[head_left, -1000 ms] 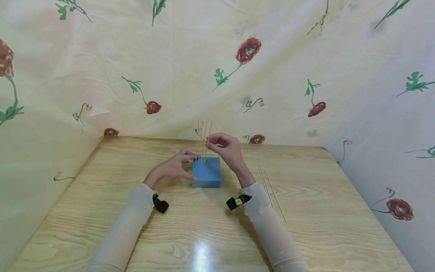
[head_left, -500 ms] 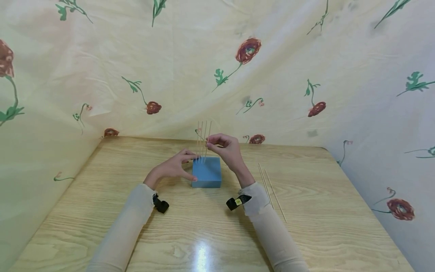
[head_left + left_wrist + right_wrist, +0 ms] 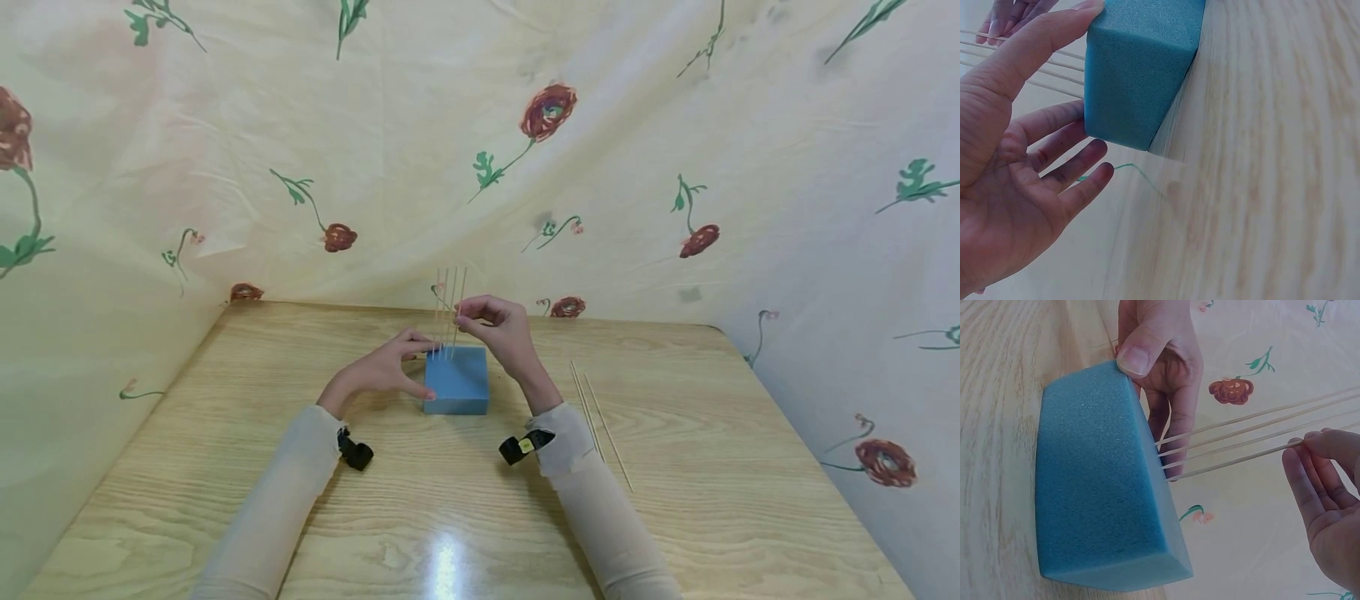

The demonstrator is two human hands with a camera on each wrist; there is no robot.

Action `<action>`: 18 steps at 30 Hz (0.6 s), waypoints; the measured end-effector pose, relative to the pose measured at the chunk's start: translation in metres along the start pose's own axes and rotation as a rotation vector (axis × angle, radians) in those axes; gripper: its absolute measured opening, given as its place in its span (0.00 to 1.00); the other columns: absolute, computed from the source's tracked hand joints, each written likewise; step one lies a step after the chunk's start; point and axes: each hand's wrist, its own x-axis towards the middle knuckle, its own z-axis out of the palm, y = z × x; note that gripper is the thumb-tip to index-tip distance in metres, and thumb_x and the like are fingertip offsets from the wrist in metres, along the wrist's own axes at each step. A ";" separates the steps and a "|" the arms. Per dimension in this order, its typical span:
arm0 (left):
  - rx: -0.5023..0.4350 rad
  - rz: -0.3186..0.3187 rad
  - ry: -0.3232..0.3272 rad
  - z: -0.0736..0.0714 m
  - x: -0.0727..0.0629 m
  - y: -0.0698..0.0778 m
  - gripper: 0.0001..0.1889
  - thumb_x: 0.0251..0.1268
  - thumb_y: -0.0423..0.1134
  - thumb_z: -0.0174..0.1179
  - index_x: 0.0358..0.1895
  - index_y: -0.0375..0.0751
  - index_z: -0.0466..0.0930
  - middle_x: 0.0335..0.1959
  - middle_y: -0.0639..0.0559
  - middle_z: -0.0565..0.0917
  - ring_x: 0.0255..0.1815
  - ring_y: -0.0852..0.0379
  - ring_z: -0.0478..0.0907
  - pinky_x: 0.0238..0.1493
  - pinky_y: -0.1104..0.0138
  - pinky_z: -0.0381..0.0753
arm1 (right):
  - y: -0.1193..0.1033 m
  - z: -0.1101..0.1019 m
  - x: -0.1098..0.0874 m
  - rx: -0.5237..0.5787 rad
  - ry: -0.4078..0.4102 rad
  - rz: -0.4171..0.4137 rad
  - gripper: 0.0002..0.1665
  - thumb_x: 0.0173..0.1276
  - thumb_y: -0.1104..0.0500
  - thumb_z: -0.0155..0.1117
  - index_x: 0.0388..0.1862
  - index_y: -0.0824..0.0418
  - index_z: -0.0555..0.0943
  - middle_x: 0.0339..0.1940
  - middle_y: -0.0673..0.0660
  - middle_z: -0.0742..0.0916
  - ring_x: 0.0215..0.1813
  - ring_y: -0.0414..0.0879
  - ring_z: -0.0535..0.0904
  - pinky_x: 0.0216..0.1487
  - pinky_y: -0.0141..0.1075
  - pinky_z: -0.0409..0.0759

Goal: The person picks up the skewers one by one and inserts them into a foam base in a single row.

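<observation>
While the left hand [image 3: 381,367] held the blue block [image 3: 459,379] from its left side, thumb on the near part of the top and fingertips at the far edge, the right hand [image 3: 504,332] pinched a thin stick [image 3: 1229,464] between thumb and fingertips, partway up its length. The left hand's ring and little fingers were free of the block, spread loosely apart. With a fine, foam-like grain, the block sat flat on the wood-grained table [image 3: 390,533], centred from side to side and nearer the far edge. Its upper face bore three other sticks [image 3: 1241,432], set in a close row with the pinched one near the far left corner; all four stood up, and the pinched one, at the right end of the row, leaned slightly right. How deep its foot went could not be told. More sticks [image 3: 609,433] lay on the table to the right, just beside the right sleeve [image 3: 600,517]. Each wrist bore a small black device [image 3: 356,452], and pale cloth [image 3: 420,125] printed with red flowers hung behind the table and along both sides.
</observation>
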 end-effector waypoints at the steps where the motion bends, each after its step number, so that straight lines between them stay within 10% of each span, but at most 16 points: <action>1: 0.000 -0.001 0.000 0.000 0.000 0.000 0.49 0.56 0.47 0.78 0.79 0.40 0.62 0.69 0.43 0.64 0.72 0.40 0.63 0.73 0.42 0.64 | 0.000 0.000 0.000 0.001 0.000 0.002 0.14 0.68 0.69 0.69 0.48 0.80 0.83 0.45 0.75 0.86 0.41 0.39 0.86 0.46 0.34 0.87; 18: -0.013 0.007 0.006 0.001 -0.001 0.001 0.47 0.57 0.46 0.77 0.78 0.40 0.63 0.69 0.43 0.64 0.71 0.41 0.63 0.73 0.43 0.64 | 0.001 0.000 0.000 -0.012 -0.004 -0.006 0.12 0.68 0.70 0.69 0.47 0.77 0.85 0.42 0.76 0.86 0.40 0.44 0.86 0.46 0.35 0.87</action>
